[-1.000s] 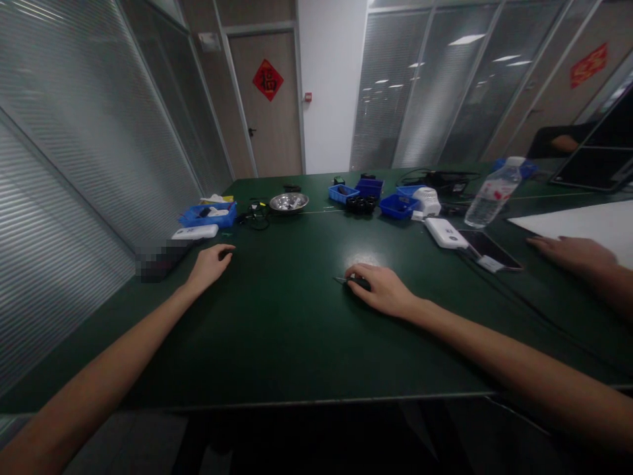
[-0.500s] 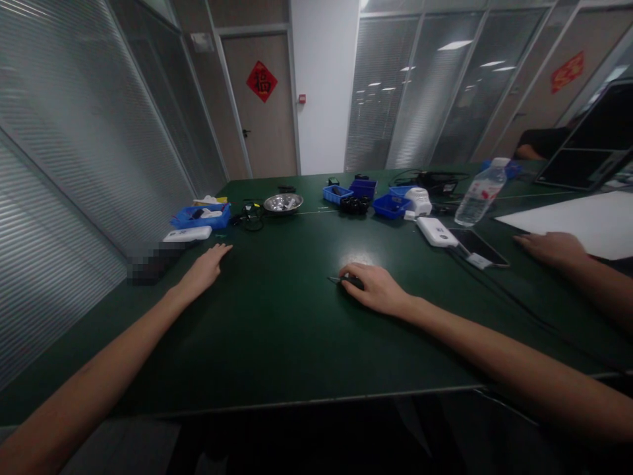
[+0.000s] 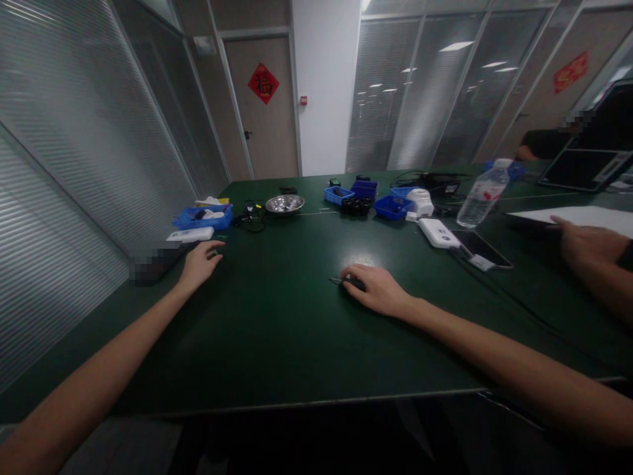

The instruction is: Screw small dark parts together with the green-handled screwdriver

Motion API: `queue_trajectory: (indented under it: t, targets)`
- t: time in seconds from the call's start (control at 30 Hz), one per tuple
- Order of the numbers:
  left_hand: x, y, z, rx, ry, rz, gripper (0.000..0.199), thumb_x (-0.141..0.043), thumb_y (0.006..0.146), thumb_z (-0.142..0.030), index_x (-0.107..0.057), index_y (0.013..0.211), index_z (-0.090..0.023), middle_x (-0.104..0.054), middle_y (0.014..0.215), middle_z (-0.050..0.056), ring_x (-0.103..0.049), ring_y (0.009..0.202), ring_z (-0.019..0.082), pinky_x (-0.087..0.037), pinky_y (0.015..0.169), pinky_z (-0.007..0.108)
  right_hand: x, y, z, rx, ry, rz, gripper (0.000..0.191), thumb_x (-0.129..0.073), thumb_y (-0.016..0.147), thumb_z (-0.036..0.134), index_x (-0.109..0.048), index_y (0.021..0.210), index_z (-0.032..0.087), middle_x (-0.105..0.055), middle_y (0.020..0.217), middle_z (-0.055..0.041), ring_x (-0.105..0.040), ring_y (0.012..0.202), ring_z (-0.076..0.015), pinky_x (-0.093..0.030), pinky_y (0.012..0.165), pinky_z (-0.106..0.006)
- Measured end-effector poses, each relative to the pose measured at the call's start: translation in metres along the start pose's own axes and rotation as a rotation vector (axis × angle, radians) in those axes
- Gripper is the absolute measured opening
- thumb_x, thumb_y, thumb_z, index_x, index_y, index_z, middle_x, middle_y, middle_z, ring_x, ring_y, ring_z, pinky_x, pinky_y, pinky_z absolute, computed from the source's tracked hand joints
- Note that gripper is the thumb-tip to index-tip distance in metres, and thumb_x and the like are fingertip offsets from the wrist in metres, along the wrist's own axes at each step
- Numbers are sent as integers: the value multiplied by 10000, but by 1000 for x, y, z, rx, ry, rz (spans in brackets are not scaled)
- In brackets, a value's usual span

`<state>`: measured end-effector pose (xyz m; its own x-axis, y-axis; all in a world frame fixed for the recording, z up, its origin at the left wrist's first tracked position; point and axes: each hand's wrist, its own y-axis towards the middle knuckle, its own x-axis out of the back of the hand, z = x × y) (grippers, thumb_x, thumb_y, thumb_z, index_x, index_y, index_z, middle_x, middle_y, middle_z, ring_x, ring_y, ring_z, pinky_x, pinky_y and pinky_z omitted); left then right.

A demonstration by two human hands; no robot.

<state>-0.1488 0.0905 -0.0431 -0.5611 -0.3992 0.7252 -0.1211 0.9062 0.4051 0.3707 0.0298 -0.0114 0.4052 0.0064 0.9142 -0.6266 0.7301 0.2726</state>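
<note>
Apparently for steadiness, the right hand rests on the bench, right of the middle, grasping one small tool by its dark handle, which leaves the metal tip free and pointing left; the left hand is curled near the left white box, and whether it pinches something I cannot tell. Two white boxes show, the right one beside one phone, while one metal bowl and one bottle sit farther off, probably to keep elbow room near.
</note>
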Motion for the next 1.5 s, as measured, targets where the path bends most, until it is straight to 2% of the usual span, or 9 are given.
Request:
queue_trajectory:
  t: [0.17,0.33,0.6,0.83,1.1,1.2,1.3,1.37,1.5]
  targets:
    - [7,2,3,122,52,19,513,-700,846,-355,-677,1330,-185,-658,1395,120,-685,1183,305,-540,1042,411,3,0,1,-2,23,13,266,-533,1010,358,-637,1215,222,-710,1123,-81,-665,922,-235,-499,808,-371]
    - [17,3,0,207,192,96,407,-714,853,-453,-785,1162,-198,-773,1157,110,-724,1069,310,-552,984,385,2,0,0,-4,31,18,264,-538,1009,370,-638,1206,226,-710,1110,-73,-668,917,-233,-505,813,-374]
    - [16,2,6,148,182,33,434,-733,840,-458,-793,1178,-192,-793,1072,118,-741,995,318,-564,946,411,2,0,0,2,27,12,264,-534,1014,374,-646,1199,222,-713,1112,-85,-669,902,-234,-509,812,-388]
    - [17,-1,-1,136,121,36,432,-737,837,-413,-764,1209,-194,-790,1116,92,-751,1017,282,-558,967,383,1,0,0,4,17,17,256,-540,1011,357,-643,1200,219,-710,1110,-82,-668,911,-237,-507,817,-383]
    - [11,2,8,153,14,22,481,-762,785,-412,-755,1206,-178,-780,1158,107,-736,1089,274,-537,1033,378,1,0,0,13,20,9,247,-542,1011,347,-641,1200,223,-714,1105,-71,-671,925,-228,-499,817,-363]
    - [14,4,7,127,14,23,500,-697,819,-374,-720,1276,-174,-751,1243,109,-705,1168,276,-507,1084,389,2,0,-1,13,23,14,256,-545,1010,355,-638,1209,223,-715,1113,-72,-671,931,-231,-501,822,-370]
    - [21,5,4,73,21,123,535,-607,825,-291,-684,1339,-166,-706,1337,101,-661,1244,273,-484,1117,393,2,0,-1,11,31,14,261,-539,1013,365,-638,1208,224,-715,1119,-74,-672,927,-231,-504,814,-372]
    - [24,3,-1,15,71,211,483,-597,827,-304,-724,1276,-184,-708,1333,92,-661,1228,289,-482,1116,415,1,0,-1,13,35,5,257,-539,1012,362,-642,1205,225,-717,1110,-74,-672,921,-230,-505,816,-375]
    - [17,-7,-33,-119,63,311,420,-617,882,-421,-747,1228,-220,-720,1282,89,-680,1129,293,-522,1022,414,0,0,-1,14,37,-12,252,-550,1009,364,-645,1196,224,-718,1097,-77,-669,904,-227,-510,806,-374]
